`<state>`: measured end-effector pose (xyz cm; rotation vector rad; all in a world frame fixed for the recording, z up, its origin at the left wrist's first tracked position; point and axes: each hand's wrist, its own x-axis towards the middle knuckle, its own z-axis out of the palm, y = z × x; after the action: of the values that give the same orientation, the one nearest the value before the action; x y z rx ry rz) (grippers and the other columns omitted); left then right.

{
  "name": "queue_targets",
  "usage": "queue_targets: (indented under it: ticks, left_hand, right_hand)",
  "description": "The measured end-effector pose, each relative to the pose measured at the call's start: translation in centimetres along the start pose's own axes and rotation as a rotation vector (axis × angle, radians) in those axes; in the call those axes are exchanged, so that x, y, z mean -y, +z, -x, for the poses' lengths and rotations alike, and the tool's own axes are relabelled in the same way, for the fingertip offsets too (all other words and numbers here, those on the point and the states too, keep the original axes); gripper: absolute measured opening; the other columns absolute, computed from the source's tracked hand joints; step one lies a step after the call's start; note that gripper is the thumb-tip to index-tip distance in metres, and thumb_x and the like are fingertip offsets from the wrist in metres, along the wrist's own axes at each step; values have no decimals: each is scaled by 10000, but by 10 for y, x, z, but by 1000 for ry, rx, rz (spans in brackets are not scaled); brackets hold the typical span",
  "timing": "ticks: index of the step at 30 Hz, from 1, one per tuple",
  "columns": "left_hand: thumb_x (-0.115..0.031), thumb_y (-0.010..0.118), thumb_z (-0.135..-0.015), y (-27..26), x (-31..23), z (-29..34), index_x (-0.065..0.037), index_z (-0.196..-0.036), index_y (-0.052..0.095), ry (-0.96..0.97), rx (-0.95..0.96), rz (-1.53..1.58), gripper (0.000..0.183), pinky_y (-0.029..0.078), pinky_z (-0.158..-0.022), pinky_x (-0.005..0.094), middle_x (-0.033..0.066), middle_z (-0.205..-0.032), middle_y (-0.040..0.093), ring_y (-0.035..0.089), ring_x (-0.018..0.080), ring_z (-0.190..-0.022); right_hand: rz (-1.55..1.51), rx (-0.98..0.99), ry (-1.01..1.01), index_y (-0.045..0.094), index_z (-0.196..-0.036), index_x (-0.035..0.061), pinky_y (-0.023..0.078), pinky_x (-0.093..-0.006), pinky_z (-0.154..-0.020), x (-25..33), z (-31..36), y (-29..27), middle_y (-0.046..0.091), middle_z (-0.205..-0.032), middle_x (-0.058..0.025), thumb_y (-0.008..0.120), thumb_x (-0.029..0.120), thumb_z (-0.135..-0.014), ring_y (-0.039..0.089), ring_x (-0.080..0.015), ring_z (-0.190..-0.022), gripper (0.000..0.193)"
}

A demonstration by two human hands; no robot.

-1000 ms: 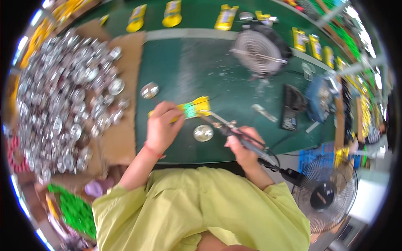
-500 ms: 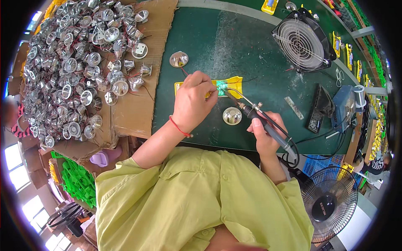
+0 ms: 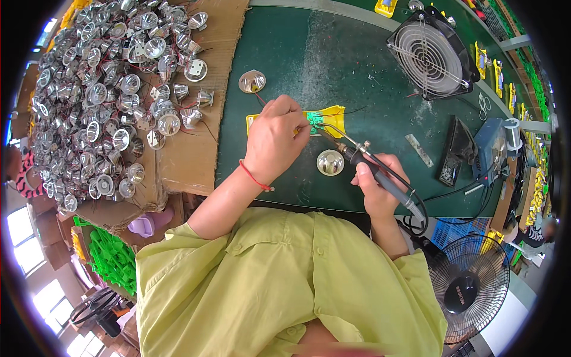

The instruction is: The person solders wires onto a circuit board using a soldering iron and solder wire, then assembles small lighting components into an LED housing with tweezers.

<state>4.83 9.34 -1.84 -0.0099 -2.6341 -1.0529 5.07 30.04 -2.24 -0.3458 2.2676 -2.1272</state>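
My left hand (image 3: 275,138) is pinching the green board (image 3: 315,117) on its yellow holder (image 3: 333,113). My right hand (image 3: 376,184) is gripping the soldering iron (image 3: 363,159), its long axis slanting up-left, tip touching the board just right of my left fingertips.

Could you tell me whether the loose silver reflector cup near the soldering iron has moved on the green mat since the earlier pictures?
No. The reflector cup lies just below the yellow fixture, as before; only the camera shifted.

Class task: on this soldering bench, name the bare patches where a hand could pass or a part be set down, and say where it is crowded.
Bare green mat lies between the cardboard sheet and the square grey fan; another strip runs along the near edge below the left hand. Crowded: the heap of shiny metal reflector cups, and around the right hand holding the black soldering iron.
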Motion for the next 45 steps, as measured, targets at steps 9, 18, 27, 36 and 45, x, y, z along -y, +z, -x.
queue_targets:
  ticks: [9,18,27,36,45]
  left_hand:
    - [-23,674,-665,-4,1,-2,-16,-714,638,7,49,-12,62,483,-614,290,67,-803,565,585,216,-706]
    - [-18,666,-671,-7,-3,-7,-18,-709,633,61,37,-6,51,479,-608,302,78,-801,564,581,235,-687]
    - [-63,707,-648,-20,-3,-12,-24,-804,640,114,163,77,175,480,-630,321,102,-850,561,574,256,-702]
    - [-309,725,-585,-45,17,-43,-102,-918,642,149,512,-268,401,494,-678,360,86,-823,579,596,263,-742]
    - [-423,670,-659,15,-5,-233,-4,-739,635,74,249,-320,428,482,-667,372,166,-742,623,608,301,-691]
  right_hand:
    - [-104,-132,-6,512,-914,-39,479,-215,-493,4,3,-10,584,-727,-110,612,55,-796,579,-123,-536,181]
    - [-113,-222,40,502,-930,-46,474,-214,-500,-2,3,-20,580,-732,-112,594,43,-810,569,-119,-550,176]
    - [-53,-278,-11,493,-918,-38,453,-217,-493,-14,-10,-30,565,-681,-101,579,44,-813,553,-120,-530,158]
    - [-141,-338,60,517,-886,-29,477,-232,-512,-34,-13,-34,585,-690,-89,622,50,-792,578,-114,-554,162]
    - [-111,-377,122,526,-858,-31,480,-235,-514,-31,-14,-32,604,-670,-85,643,51,-773,594,-115,-549,166]
